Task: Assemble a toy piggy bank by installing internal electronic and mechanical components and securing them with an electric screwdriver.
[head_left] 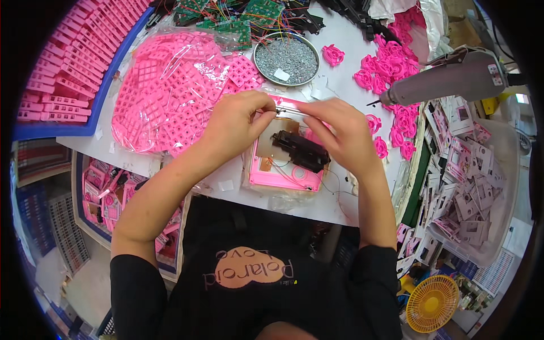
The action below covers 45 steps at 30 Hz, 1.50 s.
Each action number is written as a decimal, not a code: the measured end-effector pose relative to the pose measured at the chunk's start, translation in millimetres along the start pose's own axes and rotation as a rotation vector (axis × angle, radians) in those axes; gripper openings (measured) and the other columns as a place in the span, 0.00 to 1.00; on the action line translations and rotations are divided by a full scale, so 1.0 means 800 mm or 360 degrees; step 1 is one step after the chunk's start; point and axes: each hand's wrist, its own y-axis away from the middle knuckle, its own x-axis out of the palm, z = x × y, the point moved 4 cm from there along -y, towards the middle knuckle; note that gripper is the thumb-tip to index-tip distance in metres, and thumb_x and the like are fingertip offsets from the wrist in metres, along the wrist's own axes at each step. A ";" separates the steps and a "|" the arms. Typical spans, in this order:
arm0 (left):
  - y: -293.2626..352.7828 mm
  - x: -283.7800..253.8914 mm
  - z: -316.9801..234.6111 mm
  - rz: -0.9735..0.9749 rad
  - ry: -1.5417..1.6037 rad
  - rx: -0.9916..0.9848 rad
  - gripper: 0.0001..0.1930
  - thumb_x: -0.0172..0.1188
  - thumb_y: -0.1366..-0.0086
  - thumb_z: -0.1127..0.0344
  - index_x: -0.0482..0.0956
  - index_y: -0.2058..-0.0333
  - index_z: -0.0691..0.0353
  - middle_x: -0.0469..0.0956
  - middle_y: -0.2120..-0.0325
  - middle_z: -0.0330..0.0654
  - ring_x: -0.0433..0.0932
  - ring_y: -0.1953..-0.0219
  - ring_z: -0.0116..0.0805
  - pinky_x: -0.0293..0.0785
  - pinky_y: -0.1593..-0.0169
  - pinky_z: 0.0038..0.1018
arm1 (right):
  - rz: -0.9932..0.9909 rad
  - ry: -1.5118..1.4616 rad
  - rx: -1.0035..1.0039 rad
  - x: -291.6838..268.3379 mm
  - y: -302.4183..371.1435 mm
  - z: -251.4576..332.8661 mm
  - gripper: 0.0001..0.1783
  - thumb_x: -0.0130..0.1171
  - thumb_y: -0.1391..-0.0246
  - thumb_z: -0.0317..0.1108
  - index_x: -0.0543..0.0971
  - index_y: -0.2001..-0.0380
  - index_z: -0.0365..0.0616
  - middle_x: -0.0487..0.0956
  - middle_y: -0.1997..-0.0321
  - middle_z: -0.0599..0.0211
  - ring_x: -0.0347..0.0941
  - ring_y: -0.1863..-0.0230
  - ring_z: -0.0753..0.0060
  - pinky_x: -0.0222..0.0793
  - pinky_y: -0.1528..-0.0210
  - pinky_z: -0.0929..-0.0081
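A pink plastic housing [277,178] lies open on the table in front of me. Inside it sits a black mechanism [300,151], with thin red and dark wires trailing toward the near side. At the housing's far edge a thin metal rod [290,110] spans between my fingertips. My left hand [243,118] is closed, thumb and forefinger pinching at the rod's left end; a small dark piece there is too small to name. My right hand [341,131], slightly blurred, closes thumb and forefinger about the right end.
A bag of pink grid-like parts [170,90] lies left of the housing, near a blue crate [107,105]. Beyond are a round dish of screws [286,59] and green circuit boards [263,11]. At right, an electric screwdriver [442,82] hangs over pink ring-shaped pieces [391,65].
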 end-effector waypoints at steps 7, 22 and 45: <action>0.001 0.000 -0.009 0.0128 -0.0074 0.0107 0.05 0.64 0.40 0.69 0.81 0.67 0.62 0.78 0.74 0.42 0.75 0.76 0.35 0.70 0.69 0.30 | 0.0063 0.0136 0.0274 0.010 0.072 0.036 0.30 0.73 0.58 0.32 0.76 0.49 0.43 0.80 0.56 0.58 0.75 0.58 0.55 0.73 0.54 0.63; -0.008 -0.006 -0.012 0.0282 -0.0088 0.0314 0.06 0.64 0.41 0.70 0.80 0.65 0.62 0.76 0.72 0.43 0.77 0.70 0.41 0.72 0.65 0.33 | 0.0040 0.0216 0.0100 0.010 0.038 0.000 0.23 0.68 0.54 0.30 0.77 0.52 0.43 0.78 0.52 0.59 0.72 0.51 0.53 0.71 0.49 0.61; -0.035 -0.008 -0.027 0.0629 -0.0461 0.0892 0.07 0.63 0.47 0.69 0.79 0.68 0.59 0.76 0.72 0.40 0.78 0.66 0.44 0.74 0.62 0.40 | 0.0397 0.0091 -0.0060 0.019 0.008 0.007 0.27 0.72 0.57 0.32 0.76 0.51 0.39 0.78 0.55 0.58 0.74 0.54 0.54 0.73 0.54 0.62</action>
